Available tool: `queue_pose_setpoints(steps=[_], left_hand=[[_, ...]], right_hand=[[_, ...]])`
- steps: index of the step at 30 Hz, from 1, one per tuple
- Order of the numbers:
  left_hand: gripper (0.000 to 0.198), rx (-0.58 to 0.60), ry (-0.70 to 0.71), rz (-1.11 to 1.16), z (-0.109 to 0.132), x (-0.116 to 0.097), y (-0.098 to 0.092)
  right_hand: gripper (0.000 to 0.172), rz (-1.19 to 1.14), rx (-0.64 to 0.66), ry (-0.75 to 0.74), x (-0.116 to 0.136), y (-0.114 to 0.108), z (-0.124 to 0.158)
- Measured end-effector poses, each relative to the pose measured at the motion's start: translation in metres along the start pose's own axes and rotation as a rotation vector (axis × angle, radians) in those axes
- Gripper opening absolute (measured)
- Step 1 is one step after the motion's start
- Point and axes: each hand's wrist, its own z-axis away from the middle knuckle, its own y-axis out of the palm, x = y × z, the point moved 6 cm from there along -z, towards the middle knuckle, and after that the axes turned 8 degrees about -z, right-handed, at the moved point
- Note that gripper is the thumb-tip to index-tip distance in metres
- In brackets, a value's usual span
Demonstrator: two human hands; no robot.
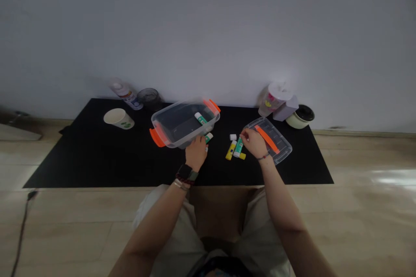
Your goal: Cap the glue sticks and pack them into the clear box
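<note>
My left hand (196, 152) rests on the black mat (81, 160) beside the clear plastic box (169, 127) and is shut on a green-labelled glue stick (208, 137), which sticks out past my fingers. The box has orange handles, and another green-labelled glue stick (200, 118) lies inside it. My right hand (253, 143) pinches the top of a third green-labelled glue stick (238, 147). Close by are a yellow glue stick (230, 150), a yellow piece (242, 156) and a white cap (233, 137). The clear lid (282, 149) with an orange strip lies under my right wrist's far side.
A paper cup (118, 118), a spray bottle (126, 95) and a dark tumbler (149, 98) stand at the back left. A lidded plastic cup (274, 98), a lilac box (286, 109) and a small black-lidded pot (300, 116) stand at the back right, against a wall.
</note>
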Motion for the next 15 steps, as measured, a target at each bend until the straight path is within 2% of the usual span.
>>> queue_pose_setpoints(steps=[6, 12, 15], left_hand=[[0.029, 0.008, 0.010, -0.043, -0.004, -0.007, 0.007], [0.023, -0.027, 0.082, -0.056, 0.000, -0.013, 0.001], [0.026, -0.035, 0.081, 0.026, 0.002, -0.015, -0.001]], right_hand=[[0.013, 0.068, -0.001, -0.034, -0.004, 0.009, -0.006], [0.031, 0.227, 0.083, -0.117, -0.002, 0.032, -0.016], [0.029, 0.286, 0.107, -0.117, -0.003, 0.043, -0.020]])
